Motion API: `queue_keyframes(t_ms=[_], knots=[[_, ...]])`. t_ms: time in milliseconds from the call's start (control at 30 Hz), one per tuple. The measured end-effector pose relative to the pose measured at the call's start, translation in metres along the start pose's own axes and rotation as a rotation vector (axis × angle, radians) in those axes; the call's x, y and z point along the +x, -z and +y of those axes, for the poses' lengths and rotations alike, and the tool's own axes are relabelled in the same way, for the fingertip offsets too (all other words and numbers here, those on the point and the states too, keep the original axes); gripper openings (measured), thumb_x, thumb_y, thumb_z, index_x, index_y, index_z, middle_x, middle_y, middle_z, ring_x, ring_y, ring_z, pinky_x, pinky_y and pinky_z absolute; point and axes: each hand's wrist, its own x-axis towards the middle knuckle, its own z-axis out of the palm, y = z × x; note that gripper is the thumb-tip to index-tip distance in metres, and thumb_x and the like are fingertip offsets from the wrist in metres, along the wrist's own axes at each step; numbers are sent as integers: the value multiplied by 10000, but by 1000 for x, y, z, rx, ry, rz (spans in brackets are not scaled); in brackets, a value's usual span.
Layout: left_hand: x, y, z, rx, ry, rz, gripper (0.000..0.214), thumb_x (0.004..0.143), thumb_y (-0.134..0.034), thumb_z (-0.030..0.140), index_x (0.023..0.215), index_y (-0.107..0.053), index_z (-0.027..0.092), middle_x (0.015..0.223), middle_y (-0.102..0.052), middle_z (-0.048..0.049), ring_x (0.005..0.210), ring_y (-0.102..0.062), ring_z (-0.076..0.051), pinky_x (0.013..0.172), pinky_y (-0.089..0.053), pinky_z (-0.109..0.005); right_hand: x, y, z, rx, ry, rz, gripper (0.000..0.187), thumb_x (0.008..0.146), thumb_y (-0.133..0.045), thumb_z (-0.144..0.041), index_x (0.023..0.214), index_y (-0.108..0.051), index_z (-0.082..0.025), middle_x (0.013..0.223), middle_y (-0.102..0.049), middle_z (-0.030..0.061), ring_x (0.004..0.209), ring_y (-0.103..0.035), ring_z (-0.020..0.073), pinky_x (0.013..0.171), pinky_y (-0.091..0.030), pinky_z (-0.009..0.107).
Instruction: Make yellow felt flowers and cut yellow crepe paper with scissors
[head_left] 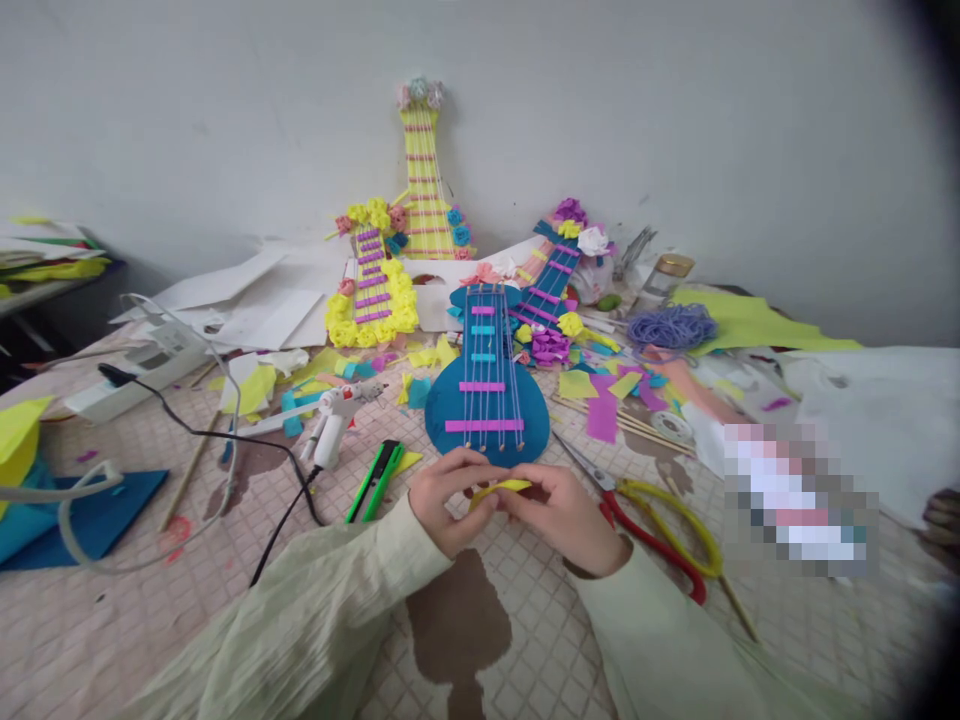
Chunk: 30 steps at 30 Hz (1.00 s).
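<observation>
My left hand [448, 497] and my right hand [561, 515] meet low in the middle of the view, both pinched on a small yellow paper strip [501, 489] held between their fingertips. Just beyond them lies a blue paper guitar [486, 392] with pink and cyan bars and thin strings. Both arms wear pale cream sleeves.
A white glue gun [336, 420] with a black cord and a green utility knife [377, 478] lie to the left. Red-and-yellow scissors [651, 515] lie to the right. Other paper guitars [424, 180] lean on the wall. Coloured paper scraps [600, 390] and a purple cord coil [671, 326] litter the tiled surface.
</observation>
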Motion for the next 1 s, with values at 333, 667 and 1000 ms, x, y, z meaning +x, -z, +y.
queue_keyframes(t_ms=[333,667,1000], knots=[[-1,1,-7,6,20,17,145,744,-526,167,844,-631,152,722,-644,-58,603,-556,-114,539,-465,-218,7,4,6,106,4,106,245,705,-603,-389,791,-615,-160,704,-609,21,575,-548,123,546,-449,243],[-9,-12,-12,17,-55,58,175,737,-480,131,841,-615,172,738,-625,-62,664,-585,-141,590,-493,-248,51,116,-41,-914,12,476,176,794,-479,-269,777,-631,-181,795,-673,39,739,-610,166,681,-460,253],[-16,-23,-20,86,-111,55,210,704,-443,135,819,-606,202,701,-618,-60,648,-578,-158,563,-486,-257,168,212,10,-1208,-365,507,238,838,-502,-286,1016,-550,-136,1038,-573,64,909,-562,183,785,-454,397]])
